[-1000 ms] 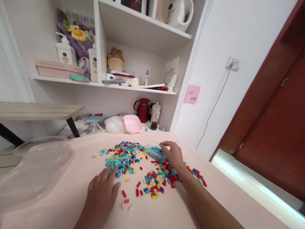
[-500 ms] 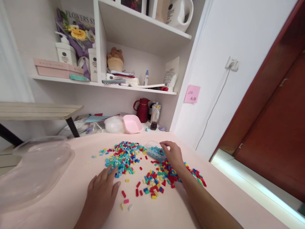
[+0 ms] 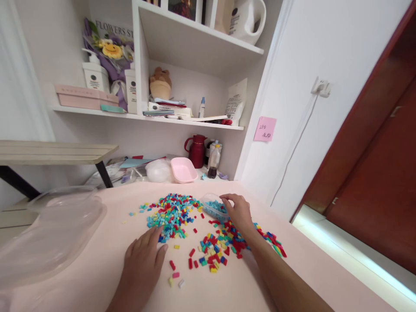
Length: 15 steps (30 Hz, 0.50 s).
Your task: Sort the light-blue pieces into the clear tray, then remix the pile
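Note:
Small coloured bricks lie spread on a pale pink table (image 3: 97, 277). One heap (image 3: 172, 212) is mostly teal, green and yellow; a second heap (image 3: 221, 245) is mostly red, yellow and blue. My left hand (image 3: 143, 260) rests flat on the table, fingertips touching the near edge of the teal heap. My right hand (image 3: 238, 210) hovers with curled fingers over the rim of a small clear container (image 3: 212, 207) holding light blue bricks. I cannot tell whether a brick is pinched in its fingers.
A large clear plastic lid or tub (image 3: 48, 229) sits at the table's left. Behind are a pink tray (image 3: 183, 170), a red jug (image 3: 196, 151), a bottle (image 3: 213, 162) and cluttered white shelves (image 3: 195, 121). A wooden bench top (image 3: 48, 151) stands left, a red door (image 3: 380, 164) right.
Both hands stay almost where they were; the view has shifted slightly, so everything sits a little lower and to the right in the picture.

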Each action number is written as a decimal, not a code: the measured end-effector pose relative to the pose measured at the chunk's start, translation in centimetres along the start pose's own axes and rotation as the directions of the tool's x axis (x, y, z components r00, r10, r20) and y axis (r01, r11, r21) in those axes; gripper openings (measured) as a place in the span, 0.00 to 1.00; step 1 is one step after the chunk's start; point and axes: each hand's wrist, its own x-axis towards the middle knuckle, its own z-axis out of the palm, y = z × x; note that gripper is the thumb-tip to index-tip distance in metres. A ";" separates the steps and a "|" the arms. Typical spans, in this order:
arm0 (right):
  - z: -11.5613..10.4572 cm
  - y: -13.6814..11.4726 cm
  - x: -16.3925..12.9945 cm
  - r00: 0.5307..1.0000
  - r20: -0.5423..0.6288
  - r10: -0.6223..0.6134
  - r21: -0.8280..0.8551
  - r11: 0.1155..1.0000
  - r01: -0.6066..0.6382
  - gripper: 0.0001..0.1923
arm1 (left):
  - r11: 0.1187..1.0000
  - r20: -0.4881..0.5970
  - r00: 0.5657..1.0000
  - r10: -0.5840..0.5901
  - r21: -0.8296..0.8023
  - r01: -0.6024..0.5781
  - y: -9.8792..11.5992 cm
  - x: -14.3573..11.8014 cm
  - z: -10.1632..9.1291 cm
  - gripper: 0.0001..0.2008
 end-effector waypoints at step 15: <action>0.4 -0.2 -0.2 0.991 0.129 0.021 -0.090 0.996 -0.010 0.14 | 0.930 -0.101 0.993 0.065 -0.353 -0.097 -0.4 0.6 0.3 0.26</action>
